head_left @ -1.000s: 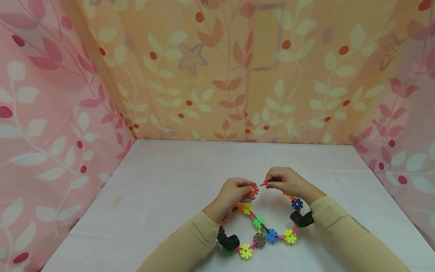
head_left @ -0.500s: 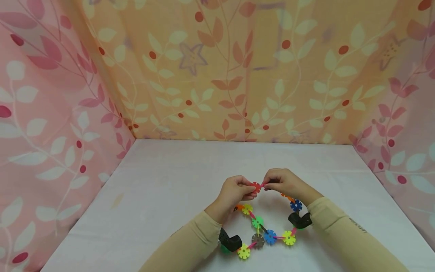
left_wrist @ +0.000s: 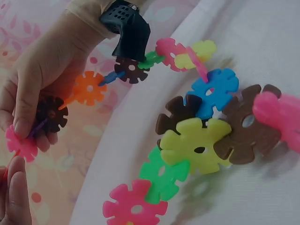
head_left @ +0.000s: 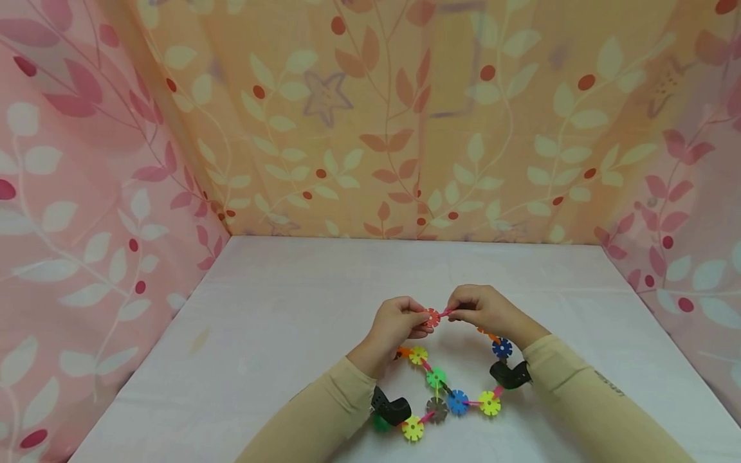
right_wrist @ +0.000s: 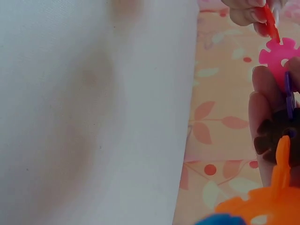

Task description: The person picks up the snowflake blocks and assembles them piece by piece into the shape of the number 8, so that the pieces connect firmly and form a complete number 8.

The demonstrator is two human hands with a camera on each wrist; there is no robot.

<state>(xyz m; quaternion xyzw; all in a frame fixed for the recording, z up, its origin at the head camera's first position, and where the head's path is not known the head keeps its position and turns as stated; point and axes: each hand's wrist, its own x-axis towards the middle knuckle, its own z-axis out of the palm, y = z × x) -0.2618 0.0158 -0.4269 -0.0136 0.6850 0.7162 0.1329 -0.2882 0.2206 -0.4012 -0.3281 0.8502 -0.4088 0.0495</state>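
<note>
My left hand [head_left: 396, 325] pinches a red notched interlocking disc [head_left: 432, 317] between thumb and fingers. Facing it, my right hand [head_left: 480, 305] grips a pink notched disc [left_wrist: 21, 143], seen edge-on from the head. Where the hands meet, the red disc's edge sits right at the pink disc's rim. Behind the pink disc, a purple disc [right_wrist: 289, 96], a dark brown disc [right_wrist: 276, 136] and an orange disc [left_wrist: 90, 88] continue the chain along the right hand. Both discs belong to a linked, looped figure, whose far left part is hidden behind the left hand and wrist.
Below the hands lies the rest of the figure, with a blue disc [head_left: 458, 402], a grey-brown disc [head_left: 437, 409] and a yellow disc [head_left: 413, 428]. Black wrist cameras [head_left: 509, 373] overlap parts of it. The white tabletop [head_left: 289, 360] meets patterned cloth walls [head_left: 370, 128].
One second ago a small gap separated the red disc from the pink piece; now their edges meet. The hands and the figure have shifted slightly left in view.
</note>
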